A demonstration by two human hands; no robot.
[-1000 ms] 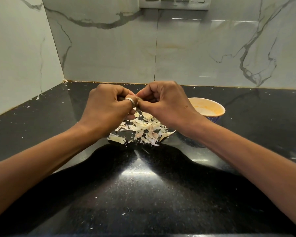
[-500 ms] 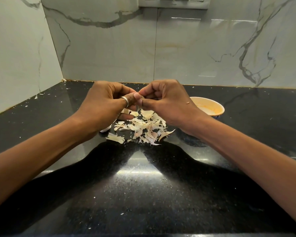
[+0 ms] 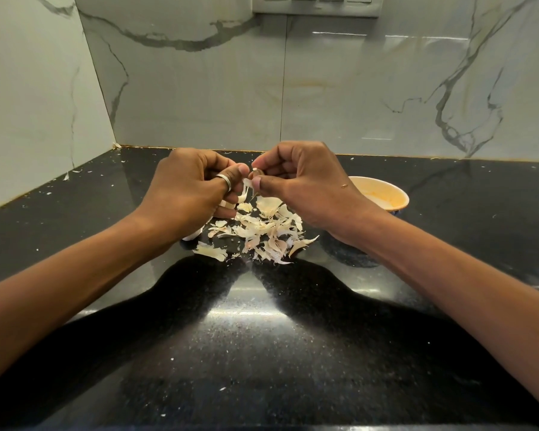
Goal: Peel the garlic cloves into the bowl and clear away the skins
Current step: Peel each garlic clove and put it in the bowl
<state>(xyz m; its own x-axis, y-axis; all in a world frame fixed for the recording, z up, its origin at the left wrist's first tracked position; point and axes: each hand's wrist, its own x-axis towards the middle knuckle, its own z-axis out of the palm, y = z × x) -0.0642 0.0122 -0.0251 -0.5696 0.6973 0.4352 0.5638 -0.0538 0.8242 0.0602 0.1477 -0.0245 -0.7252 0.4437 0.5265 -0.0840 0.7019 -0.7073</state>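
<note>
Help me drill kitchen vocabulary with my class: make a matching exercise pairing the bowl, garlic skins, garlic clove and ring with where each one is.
Things:
1. bowl
2. garlic skins
3. garlic clove
4. ring

Places:
A. worn on the left hand
B. on the counter, behind the right hand
C. heaped on the counter under the hands
D. pinched between both hands

Pairs: 1-B, 2-C, 3-D, 4-A.

Head-worn wide view, forward and down, close over countertop [image 3: 262, 353].
</note>
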